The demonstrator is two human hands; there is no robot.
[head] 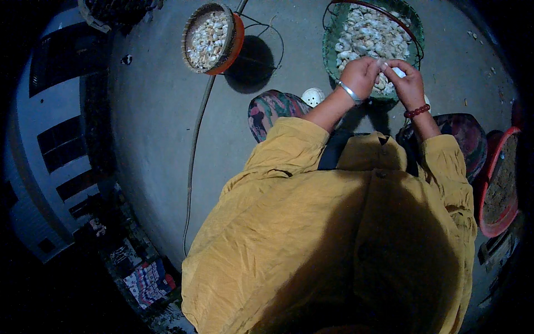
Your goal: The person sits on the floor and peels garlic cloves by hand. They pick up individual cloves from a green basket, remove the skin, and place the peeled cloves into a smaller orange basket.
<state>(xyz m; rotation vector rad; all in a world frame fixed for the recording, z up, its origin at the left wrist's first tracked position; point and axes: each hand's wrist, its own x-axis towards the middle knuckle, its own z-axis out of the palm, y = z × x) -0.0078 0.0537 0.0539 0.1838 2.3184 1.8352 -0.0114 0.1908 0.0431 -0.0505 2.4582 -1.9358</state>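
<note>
A green woven basket [329, 46] with a dark red arched handle [396, 18] stands before me. It is heaped with whitish garlic [371, 31], bulbs and loose pieces together. Over its near end my left hand [359, 76] and my right hand [408, 81] meet fingertip to fingertip. Between them they pinch a small pale garlic piece [380, 61], mostly covered by the fingers. A silver bangle [349, 92] circles my left wrist. Red beads [417, 111] are around my right one.
To the left, a round woven basket [187, 54] of garlic cloves [208, 39] sits on an orange container [238, 41]. A hose [196, 137] runs along the concrete floor. Right of my knee stands a red basin [484, 208] with brown contents. Garlic scraps [475, 36] lie far right.
</note>
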